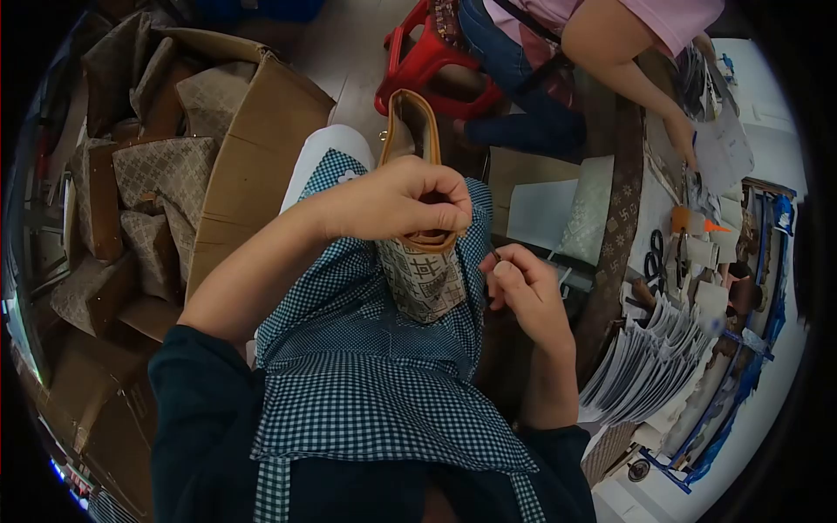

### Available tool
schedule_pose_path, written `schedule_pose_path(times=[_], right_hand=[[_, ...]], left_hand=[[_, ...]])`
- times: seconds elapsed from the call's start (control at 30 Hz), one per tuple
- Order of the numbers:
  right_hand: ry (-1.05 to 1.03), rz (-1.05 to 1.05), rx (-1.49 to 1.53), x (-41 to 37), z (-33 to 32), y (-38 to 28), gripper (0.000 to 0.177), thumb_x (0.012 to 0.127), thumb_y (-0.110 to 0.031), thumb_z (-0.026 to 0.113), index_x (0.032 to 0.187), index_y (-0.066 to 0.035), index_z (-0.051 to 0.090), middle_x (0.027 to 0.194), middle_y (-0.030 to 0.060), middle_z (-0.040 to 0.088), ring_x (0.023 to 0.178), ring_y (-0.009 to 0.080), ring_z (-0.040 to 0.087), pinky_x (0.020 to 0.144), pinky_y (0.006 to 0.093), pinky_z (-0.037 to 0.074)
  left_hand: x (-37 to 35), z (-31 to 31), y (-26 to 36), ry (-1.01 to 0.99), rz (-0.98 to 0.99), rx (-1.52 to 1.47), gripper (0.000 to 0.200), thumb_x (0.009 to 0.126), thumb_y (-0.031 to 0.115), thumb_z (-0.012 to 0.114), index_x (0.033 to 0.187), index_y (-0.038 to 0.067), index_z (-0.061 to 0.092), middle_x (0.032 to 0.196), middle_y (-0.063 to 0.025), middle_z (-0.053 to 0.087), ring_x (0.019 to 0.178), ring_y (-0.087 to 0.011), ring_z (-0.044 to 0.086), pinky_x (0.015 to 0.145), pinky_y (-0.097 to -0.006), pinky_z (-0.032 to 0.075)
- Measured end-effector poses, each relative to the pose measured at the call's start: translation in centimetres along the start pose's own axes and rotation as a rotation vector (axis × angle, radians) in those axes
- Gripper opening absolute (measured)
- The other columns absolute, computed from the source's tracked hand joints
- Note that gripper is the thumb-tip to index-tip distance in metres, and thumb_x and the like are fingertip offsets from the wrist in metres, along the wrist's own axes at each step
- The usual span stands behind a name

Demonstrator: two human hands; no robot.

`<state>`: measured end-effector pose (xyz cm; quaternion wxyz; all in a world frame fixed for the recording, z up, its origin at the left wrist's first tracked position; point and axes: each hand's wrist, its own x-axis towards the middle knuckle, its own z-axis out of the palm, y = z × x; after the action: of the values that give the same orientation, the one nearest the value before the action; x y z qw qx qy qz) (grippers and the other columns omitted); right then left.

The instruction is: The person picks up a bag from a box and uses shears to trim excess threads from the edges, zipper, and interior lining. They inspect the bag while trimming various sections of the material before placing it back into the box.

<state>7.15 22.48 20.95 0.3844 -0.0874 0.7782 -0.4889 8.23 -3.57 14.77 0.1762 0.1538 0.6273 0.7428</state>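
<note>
A patterned beige bag (425,283) with tan leather trim stands between my thighs on the checked apron (375,397). Its tan strap (410,102) loops up beyond my wrist. My left hand (405,200) is over the bag's top edge, its thumb and index finger pinched together; what they hold is too small to make out. To the right of the bag, my right hand (527,292) has its fingers closed round a thin dark tool (494,251), only part of which shows. A gap separates my right hand from the bag.
At the left, a cardboard box (240,166) holds several patterned bags. A co-worker sits beyond on the right, near a red stool (436,65), one arm over the workbench. Fanned sheets (645,366), black scissors (654,253) and an orange-tipped bottle (684,220) lie at the right.
</note>
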Motion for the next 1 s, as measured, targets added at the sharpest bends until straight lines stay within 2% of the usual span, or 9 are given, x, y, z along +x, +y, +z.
schedule_pose_path(times=[0.2,0.3,0.4,0.5,0.6,0.7,0.8,1.0], right_hand=[[-0.132,0.009,-0.358,0.9,-0.8,-3.8,0.023,0.096,-0.020,0.057,0.100,0.000,0.066,0.075,0.0000,0.059,0.063,0.0052,0.053,0.058,0.0204,0.046],[-0.157,-0.048,-0.462,1.7,-0.7,-4.9,0.019,0.096,-0.017,0.059,0.099,0.000,0.066,0.075,-0.0003,0.058,0.063,0.0053,0.052,0.058,0.0207,0.045],[-0.163,-0.003,-0.525,2.1,-0.1,-7.0,0.018,0.095,-0.016,0.061,0.097,0.001,0.066,0.072,-0.0008,0.057,0.061,0.0051,0.050,0.056,0.0215,0.041],[-0.184,-0.026,-0.611,2.5,0.3,-8.6,0.018,0.093,-0.016,0.062,0.093,0.002,0.065,0.067,0.0005,0.056,0.059,0.0061,0.048,0.054,0.0244,0.038],[-0.198,-0.118,-0.736,2.9,0.4,-9.4,0.024,0.091,-0.023,0.063,0.089,0.002,0.063,0.063,0.0134,0.056,0.054,0.0217,0.053,0.054,0.0344,0.042],[-0.225,-0.125,-0.832,3.2,0.6,-10.9,0.027,0.089,-0.025,0.062,0.086,0.002,0.063,0.064,0.0176,0.057,0.055,0.0292,0.057,0.055,0.0380,0.043],[-0.249,-0.144,-0.904,3.6,0.5,-11.2,0.023,0.088,-0.020,0.063,0.086,0.003,0.063,0.061,0.0116,0.053,0.054,0.0179,0.050,0.053,0.0323,0.040],[-0.281,-0.182,-1.038,4.5,0.8,-12.0,0.024,0.087,-0.021,0.063,0.084,0.003,0.063,0.061,0.0170,0.053,0.054,0.0252,0.053,0.053,0.0368,0.041]], left_hand=[[-0.7,-1.0,-0.4,-0.023,0.074,-0.003,0.018,0.094,0.021,0.067,0.098,0.003,0.066,0.091,-0.0007,0.065,0.082,-0.0091,0.060,0.074,-0.0241,0.049],[-1.0,-0.6,-1.0,0.043,0.063,-0.038,0.017,0.094,0.020,0.066,0.097,0.003,0.066,0.090,-0.0002,0.063,0.081,-0.0092,0.059,0.073,-0.0239,0.049],[-1.2,-0.2,-1.5,0.124,0.145,0.010,0.017,0.095,0.020,0.065,0.097,0.003,0.065,0.089,0.0006,0.061,0.080,-0.0081,0.057,0.072,-0.0235,0.048],[-1.4,0.1,-1.4,0.139,0.131,-0.036,0.017,0.095,0.020,0.065,0.096,0.003,0.065,0.089,0.0009,0.059,0.080,-0.0072,0.056,0.071,-0.0232,0.047],[-1.5,0.2,-1.3,0.147,0.116,-0.059,0.017,0.095,0.021,0.065,0.097,0.003,0.065,0.089,0.0009,0.060,0.081,-0.0068,0.056,0.072,-0.0231,0.047],[-1.4,0.3,-1.8,0.180,0.155,-0.076,0.017,0.094,0.018,0.065,0.098,0.002,0.065,0.086,-0.0004,0.066,0.078,-0.0071,0.059,0.071,-0.0241,0.050],[-1.3,0.3,-1.9,0.178,0.155,-0.087,0.017,0.094,0.018,0.065,0.098,0.002,0.065,0.085,-0.0003,0.066,0.079,-0.0071,0.059,0.071,-0.0240,0.050],[-1.3,0.4,-2.1,0.189,0.178,-0.108,0.017,0.093,0.017,0.066,0.098,0.002,0.065,0.085,-0.0002,0.066,0.078,-0.0067,0.059,0.070,-0.0235,0.050]])
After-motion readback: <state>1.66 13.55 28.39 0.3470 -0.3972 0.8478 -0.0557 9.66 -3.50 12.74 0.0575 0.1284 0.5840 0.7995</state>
